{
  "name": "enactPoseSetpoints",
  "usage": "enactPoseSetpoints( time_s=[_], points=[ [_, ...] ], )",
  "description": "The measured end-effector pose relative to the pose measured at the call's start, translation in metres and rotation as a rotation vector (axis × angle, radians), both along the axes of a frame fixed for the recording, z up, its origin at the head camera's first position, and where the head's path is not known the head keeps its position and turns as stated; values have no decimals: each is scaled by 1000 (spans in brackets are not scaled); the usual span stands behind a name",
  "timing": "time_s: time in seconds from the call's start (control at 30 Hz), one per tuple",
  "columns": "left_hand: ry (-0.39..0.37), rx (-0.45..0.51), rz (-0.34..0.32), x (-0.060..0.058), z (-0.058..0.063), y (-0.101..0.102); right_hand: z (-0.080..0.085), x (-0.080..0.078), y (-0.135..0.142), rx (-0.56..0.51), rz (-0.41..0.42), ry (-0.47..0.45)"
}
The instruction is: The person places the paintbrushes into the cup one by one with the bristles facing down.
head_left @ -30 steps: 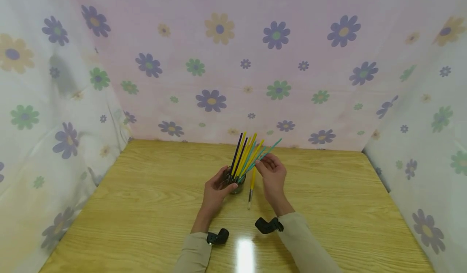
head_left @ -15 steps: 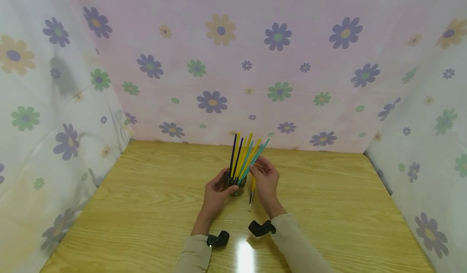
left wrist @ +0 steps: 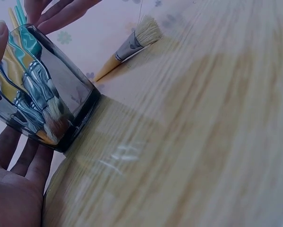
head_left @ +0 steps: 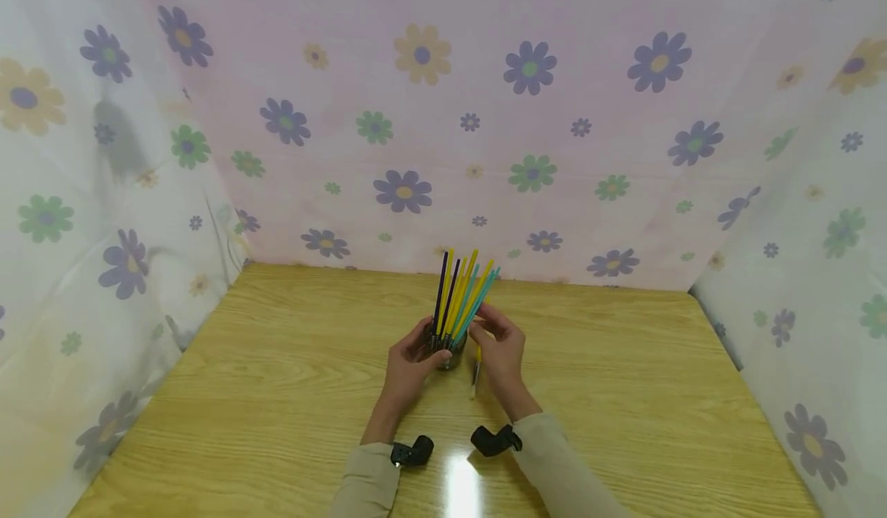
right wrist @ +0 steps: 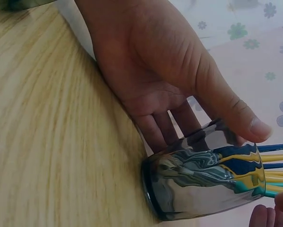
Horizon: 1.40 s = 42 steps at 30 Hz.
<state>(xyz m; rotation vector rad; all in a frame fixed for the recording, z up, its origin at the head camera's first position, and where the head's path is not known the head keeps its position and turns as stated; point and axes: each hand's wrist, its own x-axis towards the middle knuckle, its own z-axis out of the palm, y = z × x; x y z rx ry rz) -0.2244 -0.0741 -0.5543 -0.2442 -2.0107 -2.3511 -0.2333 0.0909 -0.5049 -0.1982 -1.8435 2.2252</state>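
Note:
A dark-tinted glass (right wrist: 217, 203) holds several paintbrushes, bristles down, their purple, yellow and teal handles (head_left: 466, 287) rising above the rim. My left hand (head_left: 407, 372) holds the glass, thumb on its near side and fingers around the far side. At the rim's right side, my right hand (head_left: 502, 356) pinches a teal-handled paintbrush (head_left: 478, 312) low on its handle; the fingers partly hide the hold. Its handle leans right alongside the others. In the left wrist view, the right fingertips (left wrist: 37, 19) lie close to the glass rim.
A yellow-handled paintbrush (left wrist: 132, 46) with pale bristles lies on the wooden table (head_left: 291, 395), right of the glass and partly under the right hand. Flower-patterned cloth (head_left: 471, 156) encloses the back and sides. Each wrist wears a black camera mount (head_left: 413, 451).
My right hand has moved left and slightly down, bringing the teal paintbrush from a wide rightward lean to a steeper angle beside the others. The left hand stays on the glass.

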Motion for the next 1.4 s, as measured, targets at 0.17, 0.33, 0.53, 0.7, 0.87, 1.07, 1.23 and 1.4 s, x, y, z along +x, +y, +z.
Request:
enactPoseSetpoints(
  time_s=[0.17,0.33,0.53,0.7,0.87,1.07,1.23,1.4],
  points=[
    [2,3,-13,0,1,1,-4,5,5,19,28,-7],
    [-1,-9,-8,2,2,0,-14,5,15,49,6,-34],
    [3,-15,7,3,1,-2,-20,2,30,54,73,-173],
    [-2,-18,-4,4,-1,-2,-18,-2,41,54,189,-333],
    [2,-20,-8,3,0,-1,-18,-6,48,109,235,-367],
    [5,-23,-14,4,0,-1,-19,-7,46,180,218,-362],
    [18,-33,-12,5,-1,0,-24,-8,40,302,197,-342],
    [28,-47,-3,7,-3,0,-26,-6,35,463,175,-318]
  ],
)
